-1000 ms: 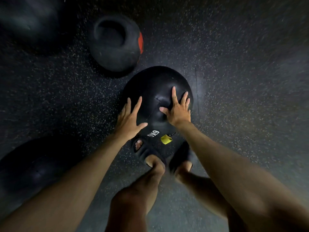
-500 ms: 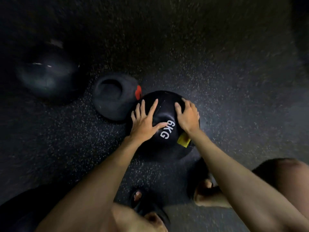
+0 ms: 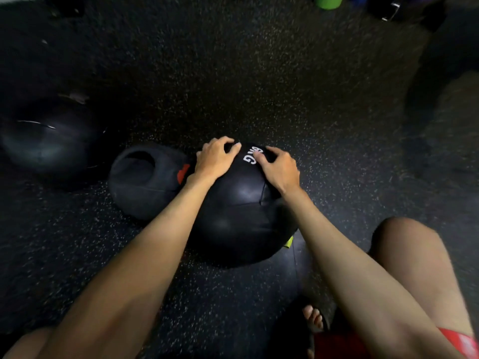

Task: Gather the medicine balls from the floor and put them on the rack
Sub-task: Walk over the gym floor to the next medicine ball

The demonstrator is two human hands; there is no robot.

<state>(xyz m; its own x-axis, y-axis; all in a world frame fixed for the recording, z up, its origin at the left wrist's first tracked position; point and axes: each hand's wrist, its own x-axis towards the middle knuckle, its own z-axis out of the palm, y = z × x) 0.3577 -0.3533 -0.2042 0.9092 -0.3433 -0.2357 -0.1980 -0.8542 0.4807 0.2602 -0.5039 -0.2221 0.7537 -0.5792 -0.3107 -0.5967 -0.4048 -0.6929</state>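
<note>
Our left hand point(image 3: 216, 159) and right hand point(image 3: 281, 171) gripped with curled fingers the far top of the medicine ball point(image 3: 238, 218) on the floor point(image 3: 259, 73). We judged it the pickup; next it needed a firm lift.

The medicine ball point(image 3: 238, 216) is gleaming glossy black, carrying white lettering point(image 3: 250, 158) and a yellow-green tag point(image 3: 288, 242). The dented ball point(image 3: 140, 187) is showing charcoal grey with a red patch point(image 3: 183, 172). A third ball point(image 3: 46, 143) is looking black. The floor point(image 3: 259, 86) is showing black, speckled with pale flecks. The shorts point(image 3: 461, 343) are showing red, and an object point(image 3: 328, 1) is glowing green.
</note>
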